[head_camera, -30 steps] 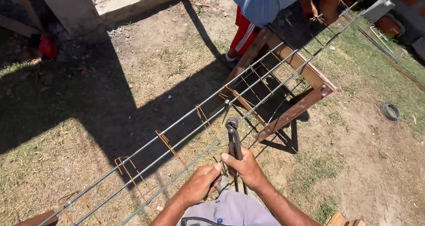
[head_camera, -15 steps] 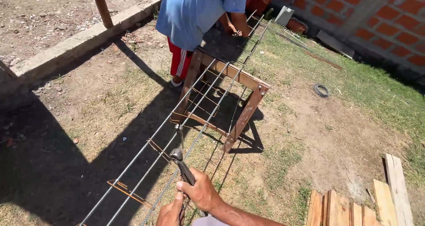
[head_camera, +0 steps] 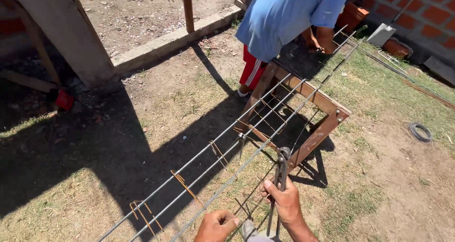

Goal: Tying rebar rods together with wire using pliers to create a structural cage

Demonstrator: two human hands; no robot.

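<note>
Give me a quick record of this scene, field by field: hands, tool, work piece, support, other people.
right hand: right hand grips the pincers by the handles
left hand: left hand fisted beside the rebar cage
tool head: at one long bar
support: wooden trestle under the cage
other person: blue shirt, bent over the far end
ground: wire coil on the dirt
</note>
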